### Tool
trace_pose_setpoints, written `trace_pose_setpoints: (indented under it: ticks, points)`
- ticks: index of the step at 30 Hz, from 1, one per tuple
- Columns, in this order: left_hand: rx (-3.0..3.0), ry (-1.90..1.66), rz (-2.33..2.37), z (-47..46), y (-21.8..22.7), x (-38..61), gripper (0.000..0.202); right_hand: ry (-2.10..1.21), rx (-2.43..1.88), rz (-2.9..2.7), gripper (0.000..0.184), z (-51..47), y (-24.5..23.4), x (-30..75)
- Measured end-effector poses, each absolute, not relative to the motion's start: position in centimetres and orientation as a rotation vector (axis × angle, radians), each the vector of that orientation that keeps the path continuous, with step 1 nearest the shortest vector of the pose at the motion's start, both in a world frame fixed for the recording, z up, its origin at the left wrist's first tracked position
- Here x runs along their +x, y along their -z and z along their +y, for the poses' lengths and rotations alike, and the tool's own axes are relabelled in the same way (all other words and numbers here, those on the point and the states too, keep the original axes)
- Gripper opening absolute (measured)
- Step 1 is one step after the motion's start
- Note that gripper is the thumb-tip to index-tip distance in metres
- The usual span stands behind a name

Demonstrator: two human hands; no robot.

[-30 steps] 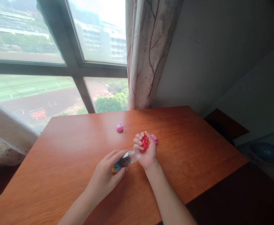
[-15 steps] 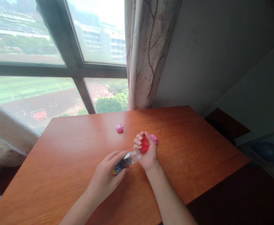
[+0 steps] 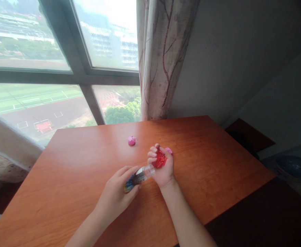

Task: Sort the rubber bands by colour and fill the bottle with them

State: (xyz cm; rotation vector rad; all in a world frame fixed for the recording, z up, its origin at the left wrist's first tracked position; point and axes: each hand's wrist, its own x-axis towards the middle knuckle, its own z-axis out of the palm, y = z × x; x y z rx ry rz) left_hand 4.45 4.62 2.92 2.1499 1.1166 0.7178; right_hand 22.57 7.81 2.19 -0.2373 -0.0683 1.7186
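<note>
My left hand [image 3: 121, 187] is wrapped round a small clear bottle [image 3: 139, 175] with a blue and yellow label. The bottle lies tilted over, its open mouth touching or just beside the heel of my right palm. Palm up and fingers curled, my right hand [image 3: 166, 169] cups a heap of small red pieces [image 3: 160, 159]; they are too small to tell their kind. Partly hidden behind my right thumb, a pink thing [image 3: 169, 150] rests on the table. Farther back sits a small pink rounded thing [image 3: 131, 141] with a thin loop at its side.
Under both hands spreads a brown wooden table [image 3: 88, 154]. Along its far side stand a window [image 3: 83, 75] and a patterned curtain [image 3: 163, 61]. A dark surface [image 3: 253, 212] borders the table at the lower right.
My right hand has shifted very slightly to the right and turned a little, covering more of the pink thing behind it. The left hand and bottle stay almost in place.
</note>
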Motion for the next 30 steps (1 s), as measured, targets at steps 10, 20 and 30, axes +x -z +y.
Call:
trace_pose_setpoints:
  ticks: [10, 20, 30]
  points:
    - [2.162, -0.733, 1.123, 4.6, -2.8, 4.5, 0.036, -1.713, -0.177, 0.018, 0.019, 7.7, -2.2, 23.1]
    - [2.179, -0.734, 1.162, 4.5, -3.1, 4.5, 0.034, -1.586, -0.415, -0.235, 0.025, 7.7, -3.0, 22.0]
    - [2.175, -0.721, 1.178, 4.3, -3.4, 4.8, 0.036, -1.295, -0.680, -0.386, 0.044, 7.7, -2.4, 20.1]
